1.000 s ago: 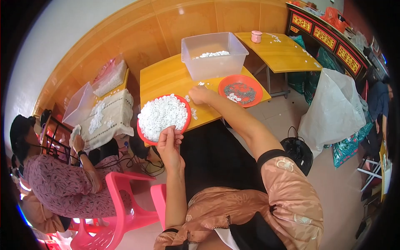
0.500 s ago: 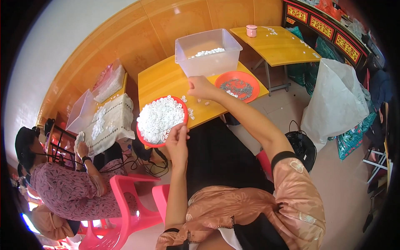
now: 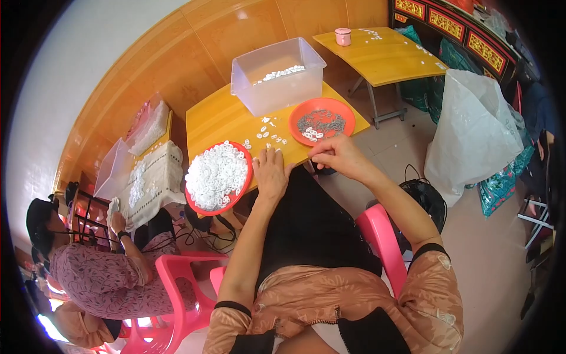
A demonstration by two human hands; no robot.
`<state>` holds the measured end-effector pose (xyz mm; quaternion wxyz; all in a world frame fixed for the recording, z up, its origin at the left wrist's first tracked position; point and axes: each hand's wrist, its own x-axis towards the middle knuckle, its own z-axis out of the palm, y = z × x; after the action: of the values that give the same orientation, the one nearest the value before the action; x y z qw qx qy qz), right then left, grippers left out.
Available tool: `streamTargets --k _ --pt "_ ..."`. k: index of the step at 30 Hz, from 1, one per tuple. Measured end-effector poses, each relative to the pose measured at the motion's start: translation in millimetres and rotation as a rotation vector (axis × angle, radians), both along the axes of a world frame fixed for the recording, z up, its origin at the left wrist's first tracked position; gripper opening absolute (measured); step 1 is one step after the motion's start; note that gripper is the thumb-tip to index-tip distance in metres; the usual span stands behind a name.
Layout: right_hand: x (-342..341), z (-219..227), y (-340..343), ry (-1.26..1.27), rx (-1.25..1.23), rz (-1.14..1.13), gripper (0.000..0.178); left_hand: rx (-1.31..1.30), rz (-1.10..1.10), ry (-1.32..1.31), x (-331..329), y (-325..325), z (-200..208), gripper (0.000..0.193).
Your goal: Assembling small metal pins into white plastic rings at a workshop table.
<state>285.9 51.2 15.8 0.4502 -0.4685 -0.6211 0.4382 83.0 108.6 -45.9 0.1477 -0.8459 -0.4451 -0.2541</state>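
Note:
My left hand (image 3: 272, 177) lies at the front edge of the yellow table (image 3: 207, 121), fingers stretched out, tips against the tabletop by a few small white oval plastic pieces (image 3: 277, 140). Beside it on the left, a red bowl (image 3: 250, 172) is heaped with white plastic pieces (image 3: 215, 177) of the same kind. My right hand (image 3: 344, 158) is just off the edge, thumb and fingers pinched together; what they hold is too small to make out. Beyond it sits a red-orange dish (image 3: 298, 134) with small grey metal parts (image 3: 323, 122) and several white pieces.
A clear plastic box (image 3: 277, 94) with white pieces stands at the back of the table. On a second table (image 3: 386, 59) is a pink lidded container (image 3: 342, 37). A large white sack (image 3: 469, 130) stands right. A person (image 3: 106, 259) works at the left beside a pink chair (image 3: 177, 289).
My left hand has left the bowl's rim and now rests on the table edge. The right hand has come back from beside the plastic box to the near edge, below the dish.

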Motion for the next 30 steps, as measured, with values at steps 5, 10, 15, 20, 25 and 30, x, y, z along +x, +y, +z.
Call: streamTargets --k 5,10,15,20,25,30 --pt "-6 -14 -3 0.027 -0.105 0.016 0.012 0.104 -0.176 0.042 -9 -9 -4 0.036" --pt "-33 -3 1 0.097 -0.108 0.03 0.014 -0.102 -0.136 0.14 -17 -8 -12 0.026" --pt "-44 13 9 0.103 -0.092 0.008 0.015 -0.072 -0.184 -0.234 -22 -15 -9 0.013" --pt "-62 38 17 0.081 -0.019 0.06 0.016 -0.582 -0.176 -1.288 -40 -46 23 0.013" --pt "-101 59 5 0.199 0.192 0.041 0.015 -0.835 -0.19 -1.735 -66 -82 71 0.02" --pt "-129 38 -22 0.239 0.214 0.038 0.013 -0.821 -0.286 -1.82 -80 -96 86 0.023"
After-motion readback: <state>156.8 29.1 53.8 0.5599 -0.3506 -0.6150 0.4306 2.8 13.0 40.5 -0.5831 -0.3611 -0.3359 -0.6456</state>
